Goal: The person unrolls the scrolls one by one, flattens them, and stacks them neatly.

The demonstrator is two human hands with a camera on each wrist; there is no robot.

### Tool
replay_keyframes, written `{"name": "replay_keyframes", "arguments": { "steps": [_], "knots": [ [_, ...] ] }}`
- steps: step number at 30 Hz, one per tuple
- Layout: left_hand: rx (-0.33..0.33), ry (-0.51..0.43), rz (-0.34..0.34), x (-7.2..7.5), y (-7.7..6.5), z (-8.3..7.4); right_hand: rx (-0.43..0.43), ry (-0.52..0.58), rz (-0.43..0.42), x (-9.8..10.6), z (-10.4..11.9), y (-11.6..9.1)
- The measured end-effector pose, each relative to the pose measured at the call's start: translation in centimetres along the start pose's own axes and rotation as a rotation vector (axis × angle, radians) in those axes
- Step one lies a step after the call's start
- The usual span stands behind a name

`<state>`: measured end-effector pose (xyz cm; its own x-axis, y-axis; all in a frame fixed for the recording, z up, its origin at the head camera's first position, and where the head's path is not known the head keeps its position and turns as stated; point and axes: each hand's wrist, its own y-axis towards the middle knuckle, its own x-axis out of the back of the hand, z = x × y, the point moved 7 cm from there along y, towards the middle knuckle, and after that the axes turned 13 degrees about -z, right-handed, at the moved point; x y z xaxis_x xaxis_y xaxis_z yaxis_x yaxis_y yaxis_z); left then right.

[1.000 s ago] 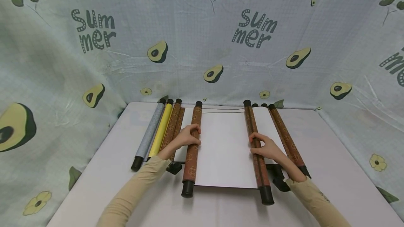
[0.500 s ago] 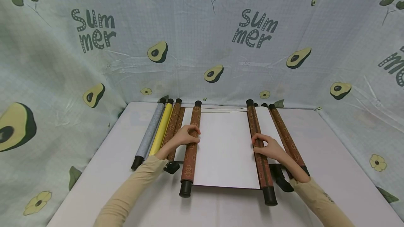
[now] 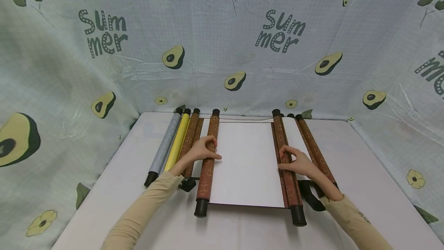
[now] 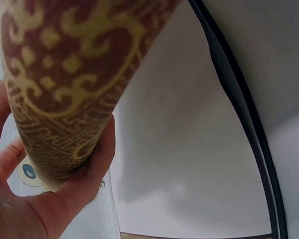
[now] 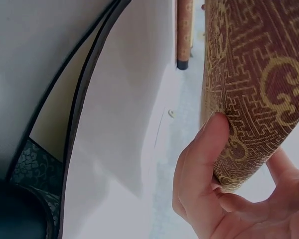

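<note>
A hanging scroll is partly unrolled, its white sheet (image 3: pixel 247 165) stretched between two brown-red patterned rolls with black end caps. My left hand (image 3: pixel 201 150) grips the left roll (image 3: pixel 205 180) around its middle. In the left wrist view, fingers and thumb (image 4: pixel 74 196) curl round the gold-patterned cloth. The right roll (image 3: pixel 290 184) is held by my right hand (image 3: pixel 299 162), thumb and fingers on opposite sides. The right wrist view shows that hand (image 5: pixel 202 184) wrapped around the roll (image 5: pixel 259 99). A narrow brown border runs along the sheet beside the right roll.
Left of the scroll lie a grey roll (image 3: pixel 165 142), a yellow roll (image 3: pixel 178 138) and a brown roll (image 3: pixel 190 134). Another brown roll (image 3: pixel 317 149) lies on the right, with white sheet beside it. Black ribbon ends (image 3: pixel 310 196) show near the right forearm. A patterned curtain (image 3: pixel 208 30) encloses the table (image 3: pixel 374 188).
The left roll has shifted slightly left and the right roll slightly right, each with its hand. The white sheet is wider, and more brown border shows beside the right roll.
</note>
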<state>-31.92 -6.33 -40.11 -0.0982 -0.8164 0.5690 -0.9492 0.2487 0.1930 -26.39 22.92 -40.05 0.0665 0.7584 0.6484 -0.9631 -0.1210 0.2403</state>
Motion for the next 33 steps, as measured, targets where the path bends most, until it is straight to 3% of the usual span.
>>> {"name": "replay_keyframes", "arguments": {
  "steps": [8, 14, 22, 33],
  "knots": [
    [0.004, -0.007, -0.006, 0.3, 0.0, 0.3, 0.014, 0.036, 0.005, 0.4, 0.5, -0.3],
    [0.002, -0.016, 0.014, 0.5, -0.2, 0.4, -0.023, 0.037, -0.001, 0.7, -0.5, -0.4],
    [0.050, -0.010, 0.010, 0.7, -0.3, 0.7, -0.080, 0.028, -0.017, 1.1, -1.3, -0.7],
    [0.019, 0.019, -0.007, 0.7, -0.2, 1.0, -0.017, -0.010, -0.014, 1.2, -1.4, -1.1]
  ]
}}
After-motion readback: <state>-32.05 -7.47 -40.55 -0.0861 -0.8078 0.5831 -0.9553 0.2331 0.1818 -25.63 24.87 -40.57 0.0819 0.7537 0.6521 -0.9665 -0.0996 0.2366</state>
